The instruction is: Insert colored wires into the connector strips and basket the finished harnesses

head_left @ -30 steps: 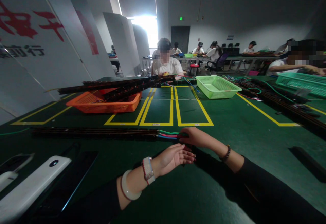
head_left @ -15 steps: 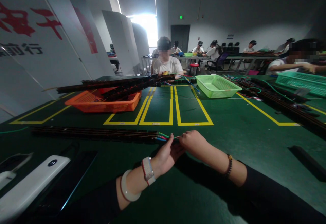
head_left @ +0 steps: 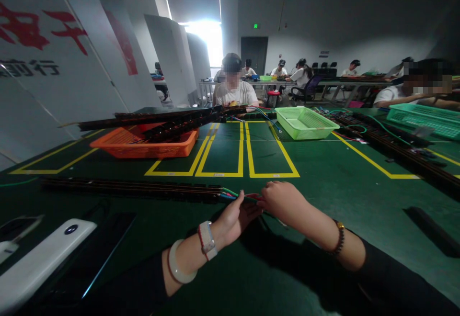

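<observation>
A long dark strip (head_left: 132, 188) with thin copper-coloured lines lies across the green table, left of my hands. Coloured wires (head_left: 229, 193), green, red and blue, come out of its right end and run to my fingers. My left hand (head_left: 235, 218), palm turned up with the thumb over the wires, is closed around them. Just to its right, my right hand (head_left: 282, 202) pinches the wires with its fingers curled. Part of the wires is hidden behind both hands, and a thin loose end shows below the right one.
An orange basket (head_left: 143, 151) holding dark strips stands back left. A light green basket (head_left: 305, 123) is at the back, a teal basket (head_left: 427, 120) far right. A white device (head_left: 46, 263) lies front left, a black bar (head_left: 431, 230) right. A person (head_left: 235, 88) sits opposite.
My right hand has moved slightly right along the wires, away from the left hand, and more red wire shows between them. My left hand has hardly moved.
</observation>
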Demonstrator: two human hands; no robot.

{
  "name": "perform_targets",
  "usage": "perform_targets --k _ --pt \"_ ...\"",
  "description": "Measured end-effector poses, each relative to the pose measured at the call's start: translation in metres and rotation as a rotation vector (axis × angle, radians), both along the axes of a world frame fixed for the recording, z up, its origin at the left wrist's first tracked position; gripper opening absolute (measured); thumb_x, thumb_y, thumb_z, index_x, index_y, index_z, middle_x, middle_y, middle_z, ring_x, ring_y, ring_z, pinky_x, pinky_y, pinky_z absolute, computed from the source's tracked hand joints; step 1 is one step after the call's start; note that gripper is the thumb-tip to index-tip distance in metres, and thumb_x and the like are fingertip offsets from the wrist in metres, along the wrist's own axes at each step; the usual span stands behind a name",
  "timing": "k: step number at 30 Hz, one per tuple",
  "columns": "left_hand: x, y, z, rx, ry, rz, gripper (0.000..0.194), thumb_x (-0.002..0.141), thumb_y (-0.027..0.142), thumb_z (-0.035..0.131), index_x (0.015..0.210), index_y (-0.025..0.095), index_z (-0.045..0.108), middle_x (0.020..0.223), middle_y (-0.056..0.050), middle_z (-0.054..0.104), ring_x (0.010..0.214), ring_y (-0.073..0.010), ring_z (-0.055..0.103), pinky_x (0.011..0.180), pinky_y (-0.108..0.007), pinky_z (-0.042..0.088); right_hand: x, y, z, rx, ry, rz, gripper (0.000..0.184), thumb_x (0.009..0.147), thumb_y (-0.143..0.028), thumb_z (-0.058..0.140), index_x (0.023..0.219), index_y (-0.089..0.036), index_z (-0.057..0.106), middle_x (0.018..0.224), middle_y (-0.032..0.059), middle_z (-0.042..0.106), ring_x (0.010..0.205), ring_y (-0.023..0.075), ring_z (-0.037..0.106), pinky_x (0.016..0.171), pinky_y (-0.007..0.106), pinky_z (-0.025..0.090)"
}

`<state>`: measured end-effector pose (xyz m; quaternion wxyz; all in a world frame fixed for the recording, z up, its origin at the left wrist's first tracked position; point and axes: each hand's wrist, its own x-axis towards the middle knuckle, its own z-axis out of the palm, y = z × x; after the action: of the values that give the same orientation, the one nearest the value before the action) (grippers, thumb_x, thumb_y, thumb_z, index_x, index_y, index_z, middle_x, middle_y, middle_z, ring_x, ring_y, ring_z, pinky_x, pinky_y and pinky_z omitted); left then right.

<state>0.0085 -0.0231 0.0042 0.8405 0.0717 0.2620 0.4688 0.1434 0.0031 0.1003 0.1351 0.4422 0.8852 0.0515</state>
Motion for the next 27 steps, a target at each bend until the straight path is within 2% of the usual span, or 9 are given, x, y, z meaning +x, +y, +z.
perform_targets --k 4,9,15,19,24,27 --pt "0.001 0.0 -0.004 0.023 -0.015 -0.03 0.035 0.091 0.042 0.048 0.094 0.01 0.061 0.088 -0.012 0.067 0.089 -0.0199 0.064 0.094 -0.037 0.044 -0.001 0.001 -0.007 -0.063 -0.049 -0.057 0.016 0.084 -0.023 0.059 0.086 -0.011 0.07 0.084 0.0165 0.069 0.075 0.0252 0.067 0.063 0.029 0.049" --pt "0.002 -0.001 0.002 0.001 -0.008 -0.034 0.041 0.092 0.045 0.042 0.092 0.008 0.06 0.091 -0.013 0.066 0.093 -0.0206 0.064 0.096 -0.037 0.044 0.003 0.003 -0.01 -0.066 -0.032 -0.031 0.013 0.084 -0.016 0.055 0.087 -0.011 0.068 0.082 0.0152 0.069 0.074 0.0264 0.068 0.062 0.032 0.05" --pt "0.002 -0.003 0.007 0.061 0.052 -0.025 0.033 0.094 0.036 0.042 0.095 0.008 0.059 0.097 -0.013 0.066 0.09 -0.0185 0.064 0.097 -0.036 0.044 0.016 0.019 -0.012 -0.021 0.028 -0.081 0.018 0.089 -0.02 0.049 0.091 -0.01 0.065 0.082 0.0144 0.068 0.076 0.0261 0.067 0.06 0.03 0.046" --pt "0.001 -0.002 0.007 0.087 0.053 -0.052 0.03 0.093 0.035 0.044 0.095 0.008 0.059 0.1 -0.014 0.066 0.096 -0.0191 0.063 0.098 -0.034 0.043 0.022 0.039 -0.022 0.01 0.134 -0.152 0.021 0.092 -0.023 0.047 0.095 -0.012 0.065 0.089 0.0129 0.068 0.081 0.0228 0.066 0.065 0.027 0.045" --pt "0.0 -0.001 0.004 0.105 0.058 -0.053 0.028 0.093 0.033 0.046 0.095 0.007 0.058 0.11 -0.019 0.064 0.103 -0.0238 0.062 0.097 -0.037 0.044 0.027 0.059 -0.038 -0.01 0.284 -0.155 0.023 0.094 -0.023 0.046 0.101 -0.013 0.066 0.098 0.0115 0.067 0.092 0.0186 0.063 0.076 0.024 0.044" --pt "0.0 0.0 0.002 0.101 0.053 -0.051 0.03 0.093 0.031 0.044 0.098 0.005 0.058 0.114 -0.021 0.062 0.104 -0.0248 0.062 0.097 -0.038 0.045 0.029 0.064 -0.046 -0.011 0.314 -0.148 0.025 0.094 -0.025 0.045 0.101 -0.014 0.066 0.1 0.0112 0.066 0.093 0.0178 0.063 0.078 0.023 0.044"
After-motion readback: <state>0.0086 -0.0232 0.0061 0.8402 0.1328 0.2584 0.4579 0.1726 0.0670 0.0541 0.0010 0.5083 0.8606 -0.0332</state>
